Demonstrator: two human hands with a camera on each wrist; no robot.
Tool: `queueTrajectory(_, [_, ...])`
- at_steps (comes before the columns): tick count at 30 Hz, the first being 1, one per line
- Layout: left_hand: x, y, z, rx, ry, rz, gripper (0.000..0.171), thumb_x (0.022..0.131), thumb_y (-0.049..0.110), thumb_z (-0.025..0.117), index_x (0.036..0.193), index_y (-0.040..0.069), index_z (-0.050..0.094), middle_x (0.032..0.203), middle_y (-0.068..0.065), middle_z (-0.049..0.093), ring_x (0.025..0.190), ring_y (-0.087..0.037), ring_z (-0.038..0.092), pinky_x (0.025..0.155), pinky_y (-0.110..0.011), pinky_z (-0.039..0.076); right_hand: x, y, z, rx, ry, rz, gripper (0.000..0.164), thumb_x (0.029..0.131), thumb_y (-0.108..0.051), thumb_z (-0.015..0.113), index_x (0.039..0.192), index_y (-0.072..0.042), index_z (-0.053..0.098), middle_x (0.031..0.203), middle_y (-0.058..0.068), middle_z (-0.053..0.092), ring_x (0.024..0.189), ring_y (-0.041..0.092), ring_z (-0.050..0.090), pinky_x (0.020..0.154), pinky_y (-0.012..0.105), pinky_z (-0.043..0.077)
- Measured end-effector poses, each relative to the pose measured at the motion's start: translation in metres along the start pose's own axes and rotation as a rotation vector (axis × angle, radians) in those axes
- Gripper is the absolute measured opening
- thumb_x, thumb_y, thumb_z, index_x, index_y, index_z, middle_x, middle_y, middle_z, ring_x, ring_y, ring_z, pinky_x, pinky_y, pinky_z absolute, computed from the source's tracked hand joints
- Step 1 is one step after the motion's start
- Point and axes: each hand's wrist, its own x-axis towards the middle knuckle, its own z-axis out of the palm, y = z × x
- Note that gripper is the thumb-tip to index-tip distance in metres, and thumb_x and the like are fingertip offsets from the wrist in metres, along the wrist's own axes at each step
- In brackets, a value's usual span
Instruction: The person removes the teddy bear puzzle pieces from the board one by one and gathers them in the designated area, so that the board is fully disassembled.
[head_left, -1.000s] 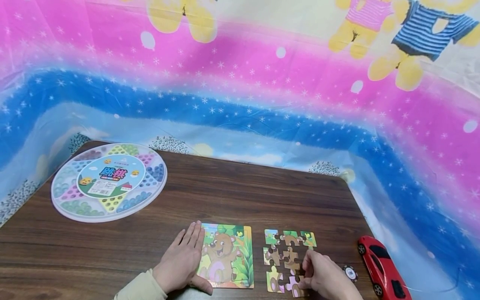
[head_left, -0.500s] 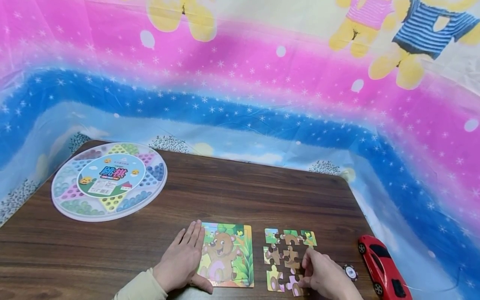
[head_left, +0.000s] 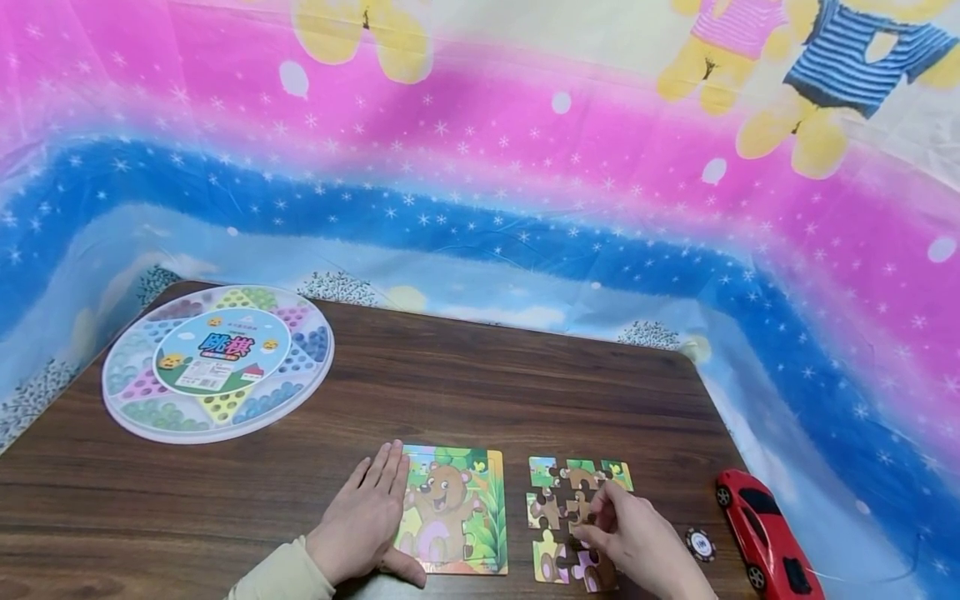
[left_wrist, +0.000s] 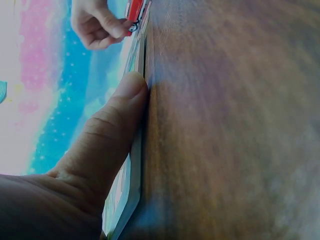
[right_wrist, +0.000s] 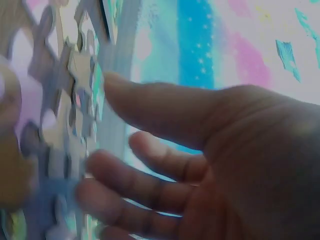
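Note:
My left hand [head_left: 360, 517] lies with straight fingers along the left side of a bear-picture puzzle board [head_left: 450, 512]. In the left wrist view its thumb [left_wrist: 102, 127] rests against the edge of the board [left_wrist: 131, 187]. Jigsaw pieces with bear and leaf parts lie loosely in rows to the right of the board. Over them is my right hand [head_left: 637, 537], thumb and fingers spread apart around a brown middle piece [head_left: 577, 508]. The right wrist view shows nothing between that thumb and the fingers, with pieces [right_wrist: 30, 97] close by. Below the fingers lies a pink-and-brown piece [head_left: 587, 571].
A black-and-white poker chip [head_left: 701, 545] and a red toy car [head_left: 768, 537] are to the right of my right hand. A round Chinese checkers set [head_left: 217, 433] stands at the back left. A patterned cloth [head_left: 480, 208] hangs behind the wooden table [head_left: 480, 367].
My right hand has moved from the lower pink-and-brown piece slightly up and left to the brown middle piece. The left hand and the board have stayed in place.

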Motion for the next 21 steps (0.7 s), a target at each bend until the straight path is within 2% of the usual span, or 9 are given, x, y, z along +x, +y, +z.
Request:
queueTrajectory(4, [0.000,0.000,-0.001,-0.012,-0.014,-0.005,0.136,0.056,0.087,0.057,0.141,-0.016,0.036,0.148,-0.036,0.029,0.139,-0.044,0.029,0.107,-0.055,0.031,0.004,-0.011,0.006,0.025,0.034,-0.067,0.029,0.085,-0.030,0.075,0.090,-0.012,0.053,0.071,-0.003,0.053,0.058,0.011,0.049,0.050,0.027,0.039])
queueTrajectory(9, [0.000,0.000,-0.001,-0.024,-0.020,-0.008,0.135,0.056,0.087,0.057,0.142,-0.016,0.035,0.149,-0.036,0.028,0.140,-0.044,0.028,0.107,-0.055,0.031,0.008,-0.025,0.015,0.031,0.031,-0.193,0.026,0.086,-0.028,0.075,0.093,-0.014,0.054,0.081,-0.004,0.054,0.067,0.008,0.051,0.056,0.025,0.044])
queueTrajectory(14, [0.000,0.000,-0.001,-0.033,-0.016,-0.001,0.134,0.057,0.086,0.058,0.141,-0.016,0.035,0.148,-0.036,0.028,0.139,-0.045,0.029,0.107,-0.055,0.031,0.010,-0.041,0.024,-0.038,0.030,-0.272,0.026,0.085,-0.036,0.075,0.097,-0.019,0.059,0.088,-0.005,0.052,0.076,0.008,0.050,0.063,0.025,0.045])
queueTrajectory(17, [-0.001,-0.001,-0.001,-0.033,-0.009,0.006,0.133,0.058,0.085,0.059,0.141,-0.016,0.036,0.148,-0.037,0.029,0.139,-0.045,0.029,0.106,-0.055,0.032,0.012,-0.050,0.030,-0.099,0.026,-0.309,0.025,0.086,-0.038,0.074,0.098,-0.021,0.060,0.086,-0.007,0.052,0.077,0.008,0.047,0.069,0.029,0.043])
queueTrajectory(21, [-0.001,-0.001,-0.002,-0.031,-0.005,0.010,0.132,0.058,0.085,0.058,0.141,-0.016,0.037,0.147,-0.036,0.030,0.138,-0.045,0.030,0.106,-0.055,0.033,0.014,-0.058,0.037,-0.137,0.004,-0.337,0.025,0.086,-0.039,0.072,0.101,-0.023,0.061,0.088,-0.010,0.052,0.079,0.008,0.045,0.071,0.033,0.040])
